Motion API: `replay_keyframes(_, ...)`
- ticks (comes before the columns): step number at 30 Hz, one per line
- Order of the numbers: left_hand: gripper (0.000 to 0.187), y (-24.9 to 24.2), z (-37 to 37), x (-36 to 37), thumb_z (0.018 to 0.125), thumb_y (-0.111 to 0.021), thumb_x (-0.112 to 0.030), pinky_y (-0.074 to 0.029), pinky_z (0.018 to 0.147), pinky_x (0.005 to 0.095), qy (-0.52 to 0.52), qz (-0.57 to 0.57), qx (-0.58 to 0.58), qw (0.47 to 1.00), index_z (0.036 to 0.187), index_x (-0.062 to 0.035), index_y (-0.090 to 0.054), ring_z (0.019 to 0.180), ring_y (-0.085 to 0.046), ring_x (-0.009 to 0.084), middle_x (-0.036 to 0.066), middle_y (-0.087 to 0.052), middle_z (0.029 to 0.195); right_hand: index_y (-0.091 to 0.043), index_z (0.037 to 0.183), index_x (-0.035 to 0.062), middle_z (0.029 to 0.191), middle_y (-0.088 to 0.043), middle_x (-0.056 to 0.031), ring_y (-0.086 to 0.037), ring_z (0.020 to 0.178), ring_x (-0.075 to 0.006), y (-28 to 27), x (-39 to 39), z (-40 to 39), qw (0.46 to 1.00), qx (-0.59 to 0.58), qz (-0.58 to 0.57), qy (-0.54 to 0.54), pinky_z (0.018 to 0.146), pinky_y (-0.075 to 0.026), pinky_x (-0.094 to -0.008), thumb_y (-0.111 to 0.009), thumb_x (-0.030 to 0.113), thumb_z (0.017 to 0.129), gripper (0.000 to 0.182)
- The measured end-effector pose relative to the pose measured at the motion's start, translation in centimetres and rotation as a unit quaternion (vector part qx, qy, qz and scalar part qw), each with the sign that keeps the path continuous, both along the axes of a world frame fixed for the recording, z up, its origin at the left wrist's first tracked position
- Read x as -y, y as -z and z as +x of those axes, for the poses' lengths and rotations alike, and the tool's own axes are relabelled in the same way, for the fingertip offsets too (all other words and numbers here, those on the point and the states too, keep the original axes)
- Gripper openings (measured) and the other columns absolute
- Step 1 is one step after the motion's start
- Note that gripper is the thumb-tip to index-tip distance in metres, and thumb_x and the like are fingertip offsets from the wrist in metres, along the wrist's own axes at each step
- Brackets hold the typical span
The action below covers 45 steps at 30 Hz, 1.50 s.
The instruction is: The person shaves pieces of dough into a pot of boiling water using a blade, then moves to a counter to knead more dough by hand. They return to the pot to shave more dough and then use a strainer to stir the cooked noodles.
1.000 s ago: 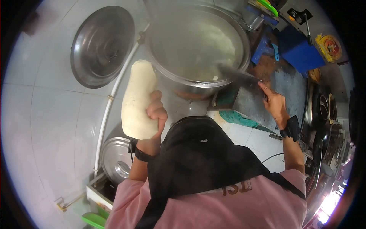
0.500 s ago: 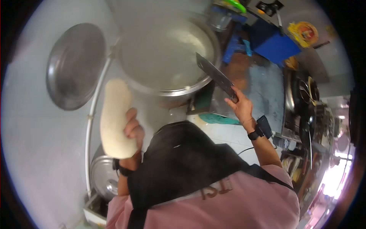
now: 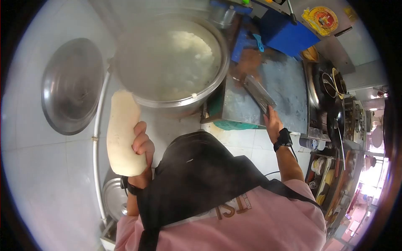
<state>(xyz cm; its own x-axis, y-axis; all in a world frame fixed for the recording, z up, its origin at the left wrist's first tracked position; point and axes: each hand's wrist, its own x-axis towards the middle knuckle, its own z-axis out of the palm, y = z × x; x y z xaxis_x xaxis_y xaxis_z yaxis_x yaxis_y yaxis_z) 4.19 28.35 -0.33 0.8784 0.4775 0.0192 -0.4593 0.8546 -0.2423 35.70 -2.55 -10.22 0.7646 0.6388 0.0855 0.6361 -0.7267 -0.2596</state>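
A long, pale block of dough (image 3: 120,134) stands upright on the left. My left hand (image 3: 143,141) grips its lower right side with the fingers wrapped around it. My right hand (image 3: 274,124) is closed on the end of a broad-bladed knife (image 3: 259,93), which points up and left over the steel worktop. A large round pot (image 3: 190,101) sits ahead, between the dough and the knife. Steam partly veils the pot's contents, though pale, foamy liquid shows at its right side.
A round metal lid (image 3: 73,88) hangs on the left wall beside a white pipe (image 3: 97,129). The steel worktop (image 3: 289,88) lies to the right, with a blue box (image 3: 289,37) at its back. Further right is a stove with dark pans (image 3: 335,113).
My right hand and the knife have moved right and lower, away from the pot and over the worktop. The dough stays in my left hand. The view has shifted slightly.
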Motion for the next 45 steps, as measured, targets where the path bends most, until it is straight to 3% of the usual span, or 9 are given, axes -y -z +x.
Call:
replay_keyframes(4, 0.012, -0.2, -0.2, 0.3, 0.087, -0.042, -0.013, -0.029, 0.046, 0.0214, -0.003, 0.006, -0.004, 1.0, 0.096, -0.0057, -0.04, 0.056, -0.036, 0.0127, 0.004, -0.033, 0.078, -0.046, 0.117, 0.003, 0.1, -0.054, -0.0185, -0.055, 0.088, -0.0325, 1.2, 0.9, 1.4, 0.998, -0.003, -0.057, 0.016, 0.075, -0.046, -0.0364, -0.053, 0.011, 0.082, 0.037)
replay_keyframes(6, 0.012, -0.2, -0.3, 0.1, 0.087, -0.042, -0.014, -0.029, 0.047, 0.0216, -0.003, 0.013, -0.012, 1.0, 0.096, -0.0059, -0.041, 0.056, -0.036, 0.0126, 0.004, -0.034, 0.079, -0.052, 0.108, 0.0024, 0.096, -0.055, -0.0169, -0.056, 0.086, -0.0318, 1.9, 0.1, 1.7, 0.976, 0.186, -0.106, -0.044, 0.073, -0.046, -0.0357, -0.057, 0.009, 0.078, 0.031)
replay_keyframes(10, 0.012, 0.0, -0.4, 0.5, 0.087, -0.042, -0.015, -0.029, 0.048, 0.022, -0.019, 0.023, -0.012, 0.999, 0.095, -0.0066, -0.042, 0.057, -0.036, 0.0127, 0.004, -0.034, 0.08, -0.058, 0.091, 0.0038, 0.089, -0.058, -0.0111, -0.056, 0.083, -0.0294, 1.3, -9.4, 0.3, 0.966, 0.05, 0.157, -0.201, 0.07, -0.047, -0.0338, -0.066, 0.009, 0.069, 0.024)
replay_keyframes(13, 0.012, 0.7, -0.6, 0.8, 0.087, -0.043, -0.015, -0.031, 0.053, 0.0234, -0.015, -0.005, 0.009, 1.0, 0.096, -0.0075, -0.043, 0.06, -0.037, 0.0132, 0.004, -0.035, 0.08, -0.059, 0.088, 0.0075, 0.087, -0.058, -0.0062, -0.056, 0.082, -0.0253, -0.4, -17.0, -2.5, 0.917, 0.032, 0.196, -0.345, 0.069, -0.047, -0.0329, -0.062, 0.009, 0.07, 0.019)
replay_keyframes(23, 0.019, 0.7, -2.6, 1.1, 0.088, -0.043, -0.016, -0.031, 0.055, 0.0227, -0.076, -0.01, 0.006, 0.997, 0.104, -0.0067, -0.043, 0.061, -0.038, 0.0124, 0.004, -0.036, 0.082, -0.06, 0.089, 0.0154, 0.081, -0.056, 0.0009, -0.054, 0.079, -0.0192, -0.4, -24.1, -2.1, 0.831, 0.045, 0.085, -0.548, 0.07, -0.046, -0.0296, -0.058, 0.011, 0.07, 0.02)
replay_keyframes(27, 0.021, 0.9, -3.3, 0.9, 0.087, -0.042, -0.016, -0.031, 0.056, 0.0228, -0.096, -0.009, 0.013, 0.995, 0.105, -0.0064, -0.043, 0.061, -0.038, 0.0119, 0.004, -0.037, 0.084, -0.061, 0.089, 0.0155, 0.085, -0.058, -0.0011, -0.055, 0.079, -0.0215, 0.1, -25.0, -2.2, 0.82, 0.021, 0.05, -0.57, 0.069, -0.046, -0.032, -0.059, 0.014, 0.072, 0.018)
replay_keyframes(33, 0.021, 0.8, -3.2, 0.5, 0.087, -0.043, -0.017, -0.032, 0.056, 0.0229, -0.109, -0.018, 0.008, 0.994, 0.106, -0.0063, -0.043, 0.061, -0.038, 0.012, 0.004, -0.037, 0.084, -0.059, 0.088, 0.0041, 0.079, -0.057, -0.0139, -0.056, 0.071, -0.0295, -0.3, -27.6, -1.7, 0.884, -0.261, 0.098, -0.374, 0.064, -0.044, -0.0328, -0.055, 0.019, 0.081, 0.017)
replay_keyframes(40, 0.023, 1.3, -3.1, 0.2, 0.087, -0.043, -0.017, -0.032, 0.057, 0.024, -0.109, -0.046, 0.001, 0.993, 0.107, -0.0058, -0.043, 0.062, -0.039, 0.0122, 0.005, -0.038, 0.084, -0.059, 0.095, 0.0039, 0.085, -0.058, -0.0153, -0.058, 0.075, -0.0299, -0.2, -29.9, 0.3, 0.911, -0.223, 0.088, -0.337, 0.067, -0.045, -0.0337, -0.057, 0.018, 0.08, 0.021)
replay_keyframes(45, 0.025, 1.9, -2.7, -0.4, 0.087, -0.044, -0.017, -0.033, 0.055, 0.0239, -0.124, -0.025, -0.008, 0.992, 0.109, -0.0052, -0.042, 0.061, -0.039, 0.0124, 0.005, -0.038, 0.085, -0.059, 0.096, 0.0062, 0.092, -0.058, -0.0143, -0.058, 0.079, -0.0316, -0.2, -29.9, 2.6, 0.928, -0.031, 0.059, -0.366, 0.068, -0.045, -0.038, -0.055, 0.013, 0.079, 0.019)
